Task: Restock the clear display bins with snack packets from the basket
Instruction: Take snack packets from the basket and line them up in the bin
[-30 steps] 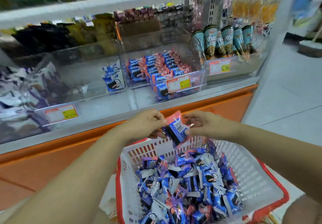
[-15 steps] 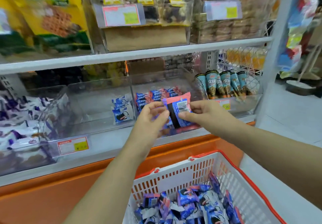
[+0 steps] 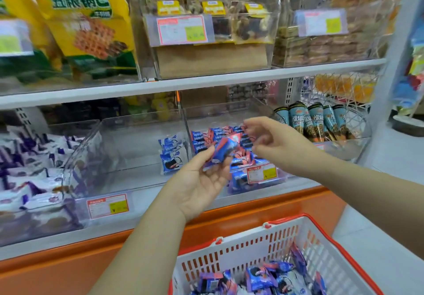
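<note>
Palm up, the left hand (image 3: 202,185) clamps its grip on a glossy blue-and-pink foil snack packet (image 3: 223,150) before the clear plastic display bin (image 3: 229,114), while the right hand (image 3: 274,139) hovers just beside, fingers loosely curled, grip apart, empty.

The basket (image 3: 241,248) sits at five o'clock, packets (image 3: 259,276) in it. Beyond it at twelve stands a stocked bin (image 3: 220,115), a sparser bin (image 3: 137,148) at its nine, cone snacks (image 3: 319,120) at its three.
</note>
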